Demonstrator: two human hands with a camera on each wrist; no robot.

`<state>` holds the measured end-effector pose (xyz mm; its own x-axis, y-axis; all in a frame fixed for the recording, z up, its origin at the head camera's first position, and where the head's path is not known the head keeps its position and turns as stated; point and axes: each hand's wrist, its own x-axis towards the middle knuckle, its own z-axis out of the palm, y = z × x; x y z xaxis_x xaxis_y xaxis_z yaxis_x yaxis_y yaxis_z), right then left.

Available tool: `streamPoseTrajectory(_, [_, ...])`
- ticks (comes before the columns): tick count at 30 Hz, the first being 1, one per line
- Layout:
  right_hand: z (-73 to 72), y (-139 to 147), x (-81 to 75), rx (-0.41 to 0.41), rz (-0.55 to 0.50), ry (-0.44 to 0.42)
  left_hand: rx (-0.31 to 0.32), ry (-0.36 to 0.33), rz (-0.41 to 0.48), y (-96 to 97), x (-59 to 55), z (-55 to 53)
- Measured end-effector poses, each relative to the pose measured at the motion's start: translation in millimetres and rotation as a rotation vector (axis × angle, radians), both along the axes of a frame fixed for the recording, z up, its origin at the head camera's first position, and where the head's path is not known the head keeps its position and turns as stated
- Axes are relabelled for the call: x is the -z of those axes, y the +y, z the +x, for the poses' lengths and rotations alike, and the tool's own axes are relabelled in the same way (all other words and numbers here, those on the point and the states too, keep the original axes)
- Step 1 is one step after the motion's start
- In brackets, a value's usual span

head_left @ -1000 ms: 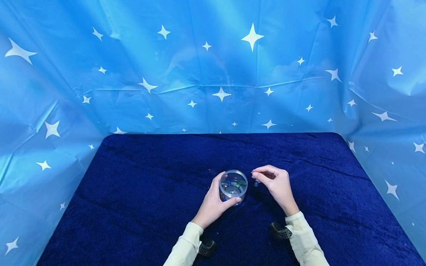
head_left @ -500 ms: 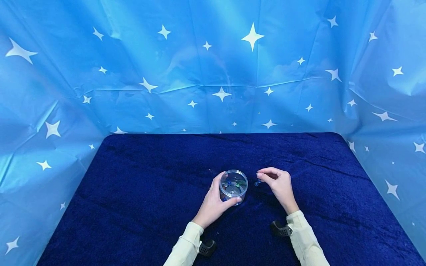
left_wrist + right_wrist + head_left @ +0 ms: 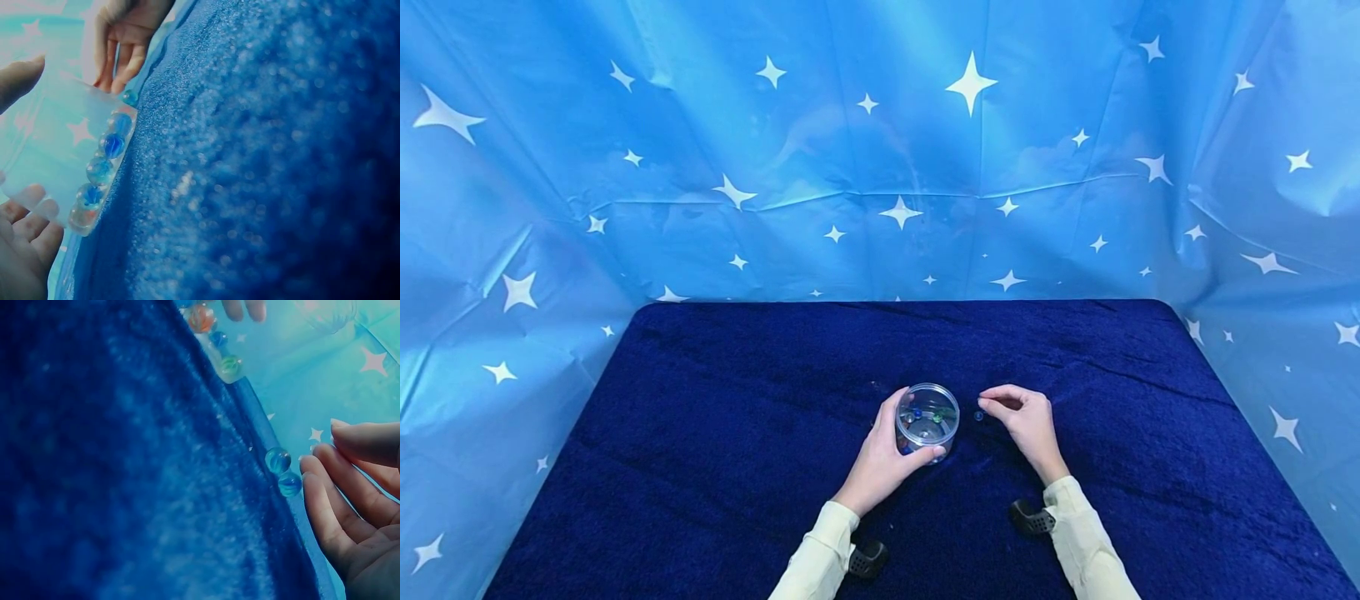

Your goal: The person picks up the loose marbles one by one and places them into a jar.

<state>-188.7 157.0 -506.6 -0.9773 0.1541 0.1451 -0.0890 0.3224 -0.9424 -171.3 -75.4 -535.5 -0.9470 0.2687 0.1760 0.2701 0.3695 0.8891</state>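
Note:
My left hand (image 3: pixel 880 467) grips a clear round jar (image 3: pixel 928 427) from its left side, thumb across the near wall. Inside the jar, several glass marbles (image 3: pixel 112 145) line the bottom, with blue, green and orange swirls. Just right of the jar, my right hand (image 3: pixel 1026 423) hovers low over the cloth with thumb and fingers bent toward each other. Beside its fingertips, the right wrist view shows a teal marble (image 3: pixel 278 460) and a blue marble (image 3: pixel 289 484) close together. No marble shows between thumb and fingers there.
Dark blue plush cloth (image 3: pixel 737 400) covers the table. Behind it and at both sides hangs a light blue curtain (image 3: pixel 820 150) with white stars. Black wrist devices (image 3: pixel 1032 517) sit at the cuffs of both pale sleeves.
My right hand has shifted slightly right and down, away from the jar, to beside the loose marbles. The left hand and the jar stay in place.

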Motion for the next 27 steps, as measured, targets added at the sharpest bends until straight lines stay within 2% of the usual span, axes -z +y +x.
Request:
streamPoseTrajectory(3, [-0.1, 1, 3.1, -0.008, 0.011, 0.007, 0.004, -0.007, 0.01, 0.3, -0.6, 0.2])
streamPoseTrajectory(8, [-7.7, 8, 23.3, -0.02, 0.02, 0.002, 0.005, -0.01, 0.012, 0.4, -1.0, 0.1])
streamPoseTrajectory(11, [-10.6, 11, 30.3, -0.036, 0.046, 0.012, 0.006, -0.015, 0.011, 0.3, -1.1, 0.1])
streamPoseTrajectory(18, [-10.8, 13, 33.9, -0.081, 0.145, 0.016, 0.007, -0.019, 0.012, 0.2, -0.6, 0.4])
streamPoseTrajectory(23, [-11.4, 12, 34.8, -0.112, 0.164, -0.008, 0.004, -0.012, 0.012, 0.2, 0.3, -0.1])
streamPoseTrajectory(27, [-12.7, 13, 36.8, -0.134, 0.177, 0.006, 0.001, 0.003, 0.007, 0.0, 1.0, -0.6])
